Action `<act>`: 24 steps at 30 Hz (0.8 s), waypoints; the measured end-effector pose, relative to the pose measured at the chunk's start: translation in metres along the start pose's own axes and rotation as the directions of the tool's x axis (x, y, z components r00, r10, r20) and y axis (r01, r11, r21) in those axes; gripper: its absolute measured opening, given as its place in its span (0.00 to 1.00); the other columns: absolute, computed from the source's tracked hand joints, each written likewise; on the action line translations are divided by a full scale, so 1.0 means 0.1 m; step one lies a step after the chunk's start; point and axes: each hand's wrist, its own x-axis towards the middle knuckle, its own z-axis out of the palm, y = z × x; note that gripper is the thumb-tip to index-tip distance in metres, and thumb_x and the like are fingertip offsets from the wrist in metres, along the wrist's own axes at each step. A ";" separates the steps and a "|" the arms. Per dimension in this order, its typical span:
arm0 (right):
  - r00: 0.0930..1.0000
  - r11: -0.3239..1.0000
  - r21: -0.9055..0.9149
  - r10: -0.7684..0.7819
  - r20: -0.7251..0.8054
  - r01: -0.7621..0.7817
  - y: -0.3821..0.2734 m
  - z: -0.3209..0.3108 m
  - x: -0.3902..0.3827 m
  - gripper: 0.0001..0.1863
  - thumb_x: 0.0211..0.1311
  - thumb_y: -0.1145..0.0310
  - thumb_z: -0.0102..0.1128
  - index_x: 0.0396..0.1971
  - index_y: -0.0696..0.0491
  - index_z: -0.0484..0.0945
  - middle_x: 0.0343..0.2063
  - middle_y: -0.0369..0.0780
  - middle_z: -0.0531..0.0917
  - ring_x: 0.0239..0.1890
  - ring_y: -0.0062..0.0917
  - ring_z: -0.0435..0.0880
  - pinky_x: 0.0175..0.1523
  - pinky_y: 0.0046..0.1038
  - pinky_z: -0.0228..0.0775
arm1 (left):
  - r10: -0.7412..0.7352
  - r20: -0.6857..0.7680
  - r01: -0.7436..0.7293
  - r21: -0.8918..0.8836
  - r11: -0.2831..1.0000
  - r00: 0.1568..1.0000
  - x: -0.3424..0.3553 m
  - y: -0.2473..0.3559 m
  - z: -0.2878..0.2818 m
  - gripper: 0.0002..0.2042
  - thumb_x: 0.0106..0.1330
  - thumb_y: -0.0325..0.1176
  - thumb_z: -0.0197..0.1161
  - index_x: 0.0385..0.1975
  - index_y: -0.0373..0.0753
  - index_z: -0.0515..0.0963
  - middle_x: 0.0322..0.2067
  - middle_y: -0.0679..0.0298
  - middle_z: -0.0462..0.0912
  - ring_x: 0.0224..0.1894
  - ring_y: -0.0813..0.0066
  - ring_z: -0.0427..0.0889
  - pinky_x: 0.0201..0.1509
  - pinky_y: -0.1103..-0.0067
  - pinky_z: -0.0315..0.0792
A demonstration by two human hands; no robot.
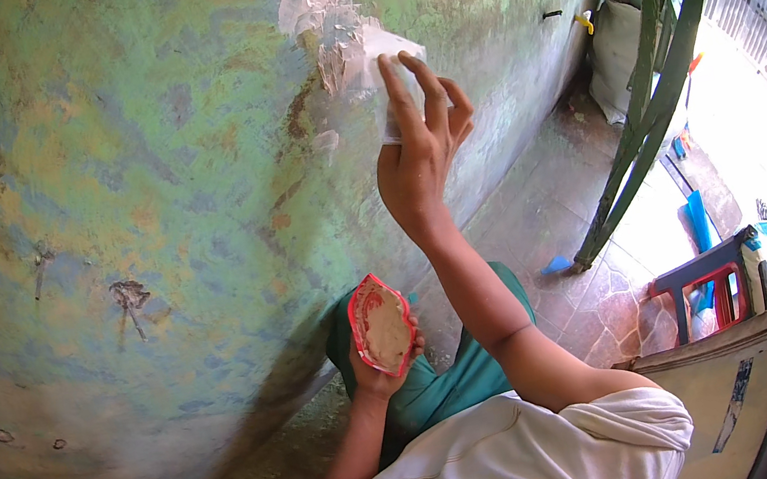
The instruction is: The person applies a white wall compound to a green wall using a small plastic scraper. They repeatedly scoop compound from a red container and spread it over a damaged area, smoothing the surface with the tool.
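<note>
My right hand [422, 137] is raised against the weathered green wall [153, 197]. It presses a flat white scraper [394, 60] onto a patch of fresh white filler [321, 16]. The fingers lie spread along the blade. My left hand [380, 367] is held low near my knee. It grips a squashed red container [382, 326] with beige paste inside, its open mouth facing up.
Grey stone floor [551, 211] runs along the wall's foot. Sacks [620, 48] lean against the wall at upper right beside green metal bars [658, 61]. A red and blue stool [710, 281] and a pale wooden edge [743, 326] stand at right.
</note>
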 end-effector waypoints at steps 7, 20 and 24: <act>0.992 0.996 -0.080 -0.018 0.126 0.028 -0.05 -0.02 -0.12 0.41 0.42 0.88 0.56 0.60 0.39 0.81 0.64 0.33 0.72 0.61 0.36 0.66 0.65 0.39 0.52 | -0.008 0.005 0.009 -0.066 0.998 1.000 -0.01 -0.01 -0.02 0.38 0.69 0.61 0.51 0.71 0.38 0.63 0.55 0.48 0.78 0.47 0.49 0.82 0.50 0.62 0.81; 0.994 0.998 0.044 -0.048 0.098 0.044 -0.01 0.15 -0.21 0.41 0.45 0.89 0.55 0.63 0.39 0.78 0.62 0.36 0.73 0.60 0.39 0.66 0.66 0.41 0.53 | -0.007 -0.038 0.009 0.048 0.999 0.999 0.00 0.00 0.02 0.37 0.69 0.62 0.48 0.69 0.38 0.66 0.52 0.51 0.80 0.46 0.52 0.83 0.48 0.64 0.81; 0.996 0.991 0.097 -0.093 -0.008 0.093 -0.10 0.19 -0.49 0.42 0.45 0.89 0.54 0.63 0.38 0.78 0.63 0.36 0.72 0.58 0.37 0.67 0.65 0.39 0.52 | -0.038 -0.031 0.037 -0.020 0.999 0.999 -0.01 0.01 0.04 0.37 0.70 0.62 0.47 0.69 0.39 0.66 0.52 0.50 0.81 0.47 0.52 0.82 0.48 0.64 0.81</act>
